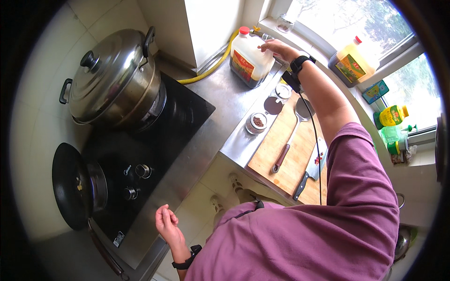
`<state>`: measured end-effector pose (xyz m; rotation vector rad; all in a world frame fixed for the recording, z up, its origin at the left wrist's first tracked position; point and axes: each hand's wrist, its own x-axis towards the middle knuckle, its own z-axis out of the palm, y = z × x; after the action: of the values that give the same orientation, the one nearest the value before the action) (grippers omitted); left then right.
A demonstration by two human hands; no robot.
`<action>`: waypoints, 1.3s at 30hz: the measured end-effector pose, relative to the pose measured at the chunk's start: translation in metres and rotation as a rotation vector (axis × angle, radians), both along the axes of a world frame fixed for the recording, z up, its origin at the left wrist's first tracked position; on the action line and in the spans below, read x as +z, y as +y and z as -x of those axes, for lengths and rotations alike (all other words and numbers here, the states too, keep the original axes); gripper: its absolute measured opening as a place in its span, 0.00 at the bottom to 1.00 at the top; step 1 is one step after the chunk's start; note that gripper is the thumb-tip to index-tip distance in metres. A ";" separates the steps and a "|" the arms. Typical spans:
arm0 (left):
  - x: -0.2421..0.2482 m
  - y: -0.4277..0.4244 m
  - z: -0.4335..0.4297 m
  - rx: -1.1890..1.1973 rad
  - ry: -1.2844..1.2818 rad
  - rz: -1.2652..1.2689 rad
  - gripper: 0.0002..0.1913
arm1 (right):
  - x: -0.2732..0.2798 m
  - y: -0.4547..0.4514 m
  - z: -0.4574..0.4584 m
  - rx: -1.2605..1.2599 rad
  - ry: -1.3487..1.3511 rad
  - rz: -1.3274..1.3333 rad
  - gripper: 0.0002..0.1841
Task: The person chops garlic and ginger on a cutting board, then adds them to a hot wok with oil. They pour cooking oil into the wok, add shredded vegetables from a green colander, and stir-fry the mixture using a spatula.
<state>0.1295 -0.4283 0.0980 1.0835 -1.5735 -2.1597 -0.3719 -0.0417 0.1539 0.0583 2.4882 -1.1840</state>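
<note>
My right hand (276, 48) is at the top of a plastic jug (242, 65) with a red cap and dark liquid low inside; its fingers lie at the handle side, and whether they close round the handle cannot be told. Bent slightly and holding nothing, my left hand (166, 219) hangs by the front edge of the black gas cooktop (165, 140). On the cooktop stand a large lidded steel pot (119, 87) and a black wok (68, 186) with a few pale pieces of food. A wooden cutting board (270, 151) carries a metal spatula (290, 144) and a cleaver (312, 168) with red bits on its blade.
Glass jars, one with brown spices (256, 123), stand left of the board. A yellow gas hose (214, 70) runs behind the cooktop. Another jug (351, 65) and several bottles line the windowsill. A black cable hangs from my right wrist across the board.
</note>
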 end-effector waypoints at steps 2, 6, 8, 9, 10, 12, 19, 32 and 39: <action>0.000 0.001 -0.001 0.000 -0.008 0.004 0.07 | -0.005 -0.002 0.004 0.026 0.064 -0.004 0.14; 0.000 0.003 -0.004 -0.017 0.014 0.008 0.07 | -0.026 -0.005 0.008 -0.014 0.297 -0.108 0.22; 0.001 0.005 -0.006 -0.022 0.009 0.025 0.07 | -0.038 -0.008 0.007 -0.084 0.366 -0.148 0.24; 0.002 0.007 -0.006 -0.032 0.036 0.033 0.07 | -0.041 -0.010 0.008 -0.101 0.424 -0.141 0.25; 0.004 0.009 -0.005 -0.047 0.004 0.050 0.07 | -0.044 -0.013 0.008 -0.154 0.444 -0.166 0.28; 0.012 0.014 0.000 -0.080 0.002 0.087 0.06 | -0.047 -0.024 0.006 -0.217 0.577 -0.142 0.24; 0.082 0.031 0.066 -0.429 0.190 0.271 0.07 | 0.027 -0.048 -0.036 -0.178 0.553 0.200 0.23; 0.199 0.054 0.178 -0.340 0.751 1.544 0.21 | 0.153 -0.088 -0.208 0.375 0.790 0.072 0.16; 0.180 0.005 0.119 -0.684 0.704 1.394 0.17 | 0.148 -0.149 -0.302 0.560 0.422 0.333 0.16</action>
<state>0.0109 -0.4237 0.2780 -0.6193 -2.4021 -0.8411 -0.0695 -0.1908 0.3016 -0.9989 2.3368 -1.4252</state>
